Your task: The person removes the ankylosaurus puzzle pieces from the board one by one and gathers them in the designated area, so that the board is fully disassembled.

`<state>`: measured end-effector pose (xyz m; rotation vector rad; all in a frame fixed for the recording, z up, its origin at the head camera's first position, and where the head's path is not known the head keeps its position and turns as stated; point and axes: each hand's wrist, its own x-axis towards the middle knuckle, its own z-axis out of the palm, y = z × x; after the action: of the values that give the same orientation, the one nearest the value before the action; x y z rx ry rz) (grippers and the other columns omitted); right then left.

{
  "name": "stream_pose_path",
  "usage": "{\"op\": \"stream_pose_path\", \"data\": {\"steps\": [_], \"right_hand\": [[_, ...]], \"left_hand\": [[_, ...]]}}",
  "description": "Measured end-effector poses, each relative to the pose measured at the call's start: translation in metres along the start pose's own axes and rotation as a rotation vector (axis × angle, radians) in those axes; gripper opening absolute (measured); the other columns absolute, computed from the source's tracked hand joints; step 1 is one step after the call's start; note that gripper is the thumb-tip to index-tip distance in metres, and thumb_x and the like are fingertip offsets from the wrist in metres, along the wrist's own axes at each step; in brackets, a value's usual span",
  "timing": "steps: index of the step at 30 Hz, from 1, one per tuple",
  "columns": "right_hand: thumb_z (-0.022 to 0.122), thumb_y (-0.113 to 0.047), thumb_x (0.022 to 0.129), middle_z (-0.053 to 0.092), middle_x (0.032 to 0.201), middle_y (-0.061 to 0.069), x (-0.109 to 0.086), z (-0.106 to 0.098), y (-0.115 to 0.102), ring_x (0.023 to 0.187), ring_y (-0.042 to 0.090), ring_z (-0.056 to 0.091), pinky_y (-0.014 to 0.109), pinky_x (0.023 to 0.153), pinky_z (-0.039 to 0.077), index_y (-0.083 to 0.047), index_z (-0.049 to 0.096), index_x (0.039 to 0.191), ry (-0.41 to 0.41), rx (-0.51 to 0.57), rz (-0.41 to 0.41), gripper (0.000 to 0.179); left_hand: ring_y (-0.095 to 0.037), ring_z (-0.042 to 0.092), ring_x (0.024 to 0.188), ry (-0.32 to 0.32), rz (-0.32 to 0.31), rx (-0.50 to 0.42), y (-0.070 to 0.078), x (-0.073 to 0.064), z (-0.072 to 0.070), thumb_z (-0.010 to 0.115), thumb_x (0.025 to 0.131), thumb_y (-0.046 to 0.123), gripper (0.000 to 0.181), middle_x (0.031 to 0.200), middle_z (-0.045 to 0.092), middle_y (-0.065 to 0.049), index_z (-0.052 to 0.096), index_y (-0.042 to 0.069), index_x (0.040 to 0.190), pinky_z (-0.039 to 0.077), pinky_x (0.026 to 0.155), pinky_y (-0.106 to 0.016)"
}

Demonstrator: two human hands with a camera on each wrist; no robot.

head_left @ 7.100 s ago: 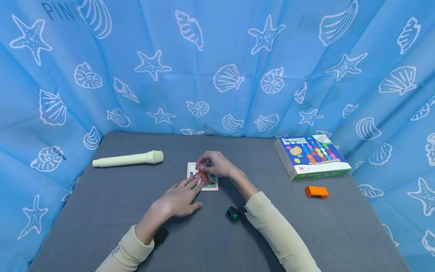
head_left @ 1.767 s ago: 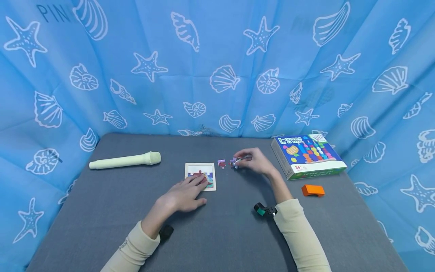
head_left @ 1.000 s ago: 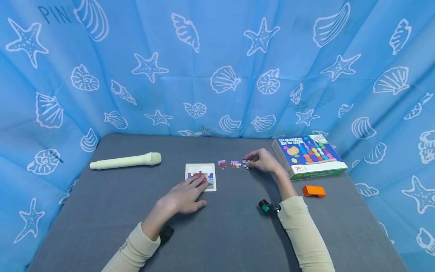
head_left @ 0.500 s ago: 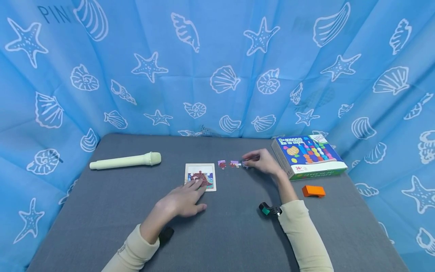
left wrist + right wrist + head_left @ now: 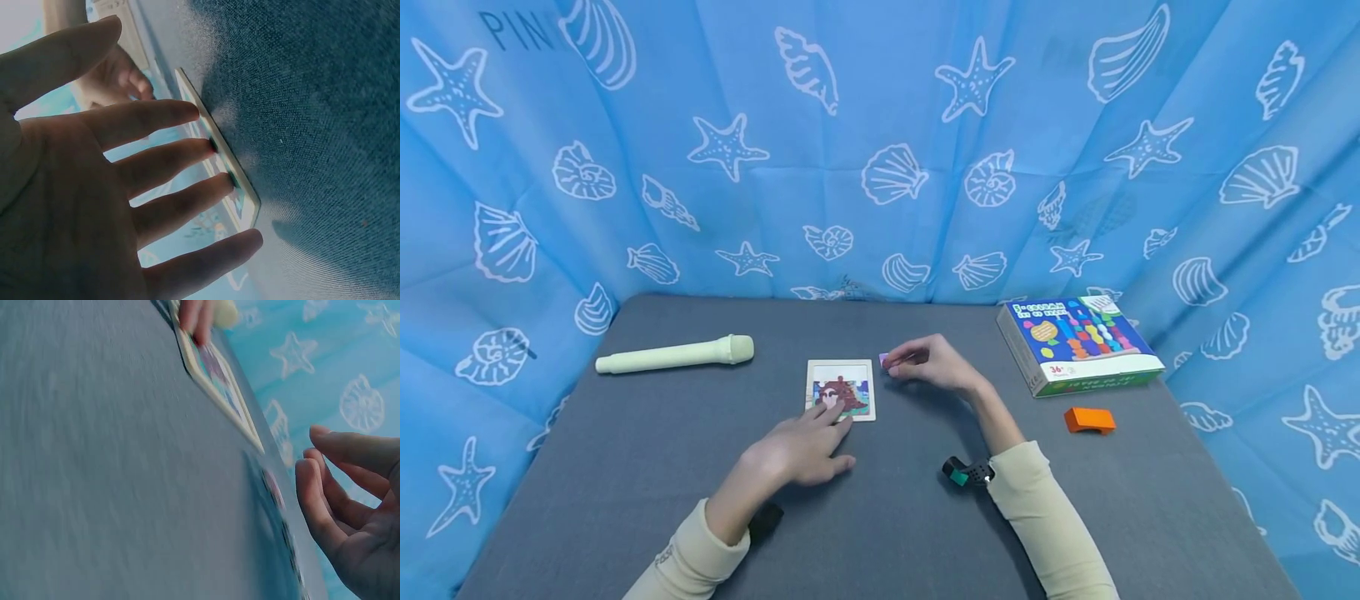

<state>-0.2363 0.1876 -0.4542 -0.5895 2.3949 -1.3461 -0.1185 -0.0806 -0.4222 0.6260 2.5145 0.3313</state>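
A small square wooden jigsaw puzzle [image 5: 850, 372] lies on the table, its upper strip bare white and a brown figure on its lower part. My left hand [image 5: 797, 446] is spread with straight fingers, the fingertips over the puzzle's lower edge; in the left wrist view these fingers [image 5: 169, 159] reach across its rim. My right hand [image 5: 934, 365] hovers just right of the puzzle, thumb and fingers bent but apart, with nothing between them in the right wrist view. Below its fingertips a purple puzzle piece [image 5: 883, 359] shows partly. Other loose pieces [image 5: 289, 540] lie in a row, hidden by the hand in the head view.
On the left lies a pale green toy microphone [image 5: 677, 356]. A colourful toy box [image 5: 1078, 346] stands at the back right, with an orange arched block [image 5: 1090, 420] in front of it. A blue shell-print curtain [image 5: 880, 150] hangs behind the grey table [image 5: 880, 517].
My right hand took pieces from the puzzle's upper part, laid them in a row to the right, let go of the last and moved left above the row. My left hand slid slightly down the puzzle.
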Motion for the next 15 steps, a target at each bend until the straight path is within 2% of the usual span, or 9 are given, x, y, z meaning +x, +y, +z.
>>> {"op": "stream_pose_path", "data": {"steps": [10,15], "right_hand": [[0.076,-0.004,0.1,0.081,0.118,0.021,0.025,0.041,-0.026,0.092,0.005,0.073,0.02,0.081,0.057,0.005,0.078,0.123,-0.115,0.022,-0.081,0.025],[0.076,-0.007,0.101,0.082,0.114,0.021,0.039,0.058,-0.031,0.091,0.008,0.076,0.021,0.081,0.059,0.005,0.078,0.122,-0.151,0.029,-0.1,0.024]], "left_hand": [[-0.038,0.022,0.17,0.015,-0.027,0.011,0.001,-0.001,0.002,0.064,0.108,0.046,0.071,0.182,0.024,-0.013,0.045,0.009,0.166,0.033,0.132,-0.062],[-0.041,0.02,0.17,0.012,-0.008,0.007,-0.007,0.009,0.012,0.063,0.109,0.046,0.071,0.183,0.021,-0.014,0.043,0.01,0.167,0.035,0.129,-0.067]]}}
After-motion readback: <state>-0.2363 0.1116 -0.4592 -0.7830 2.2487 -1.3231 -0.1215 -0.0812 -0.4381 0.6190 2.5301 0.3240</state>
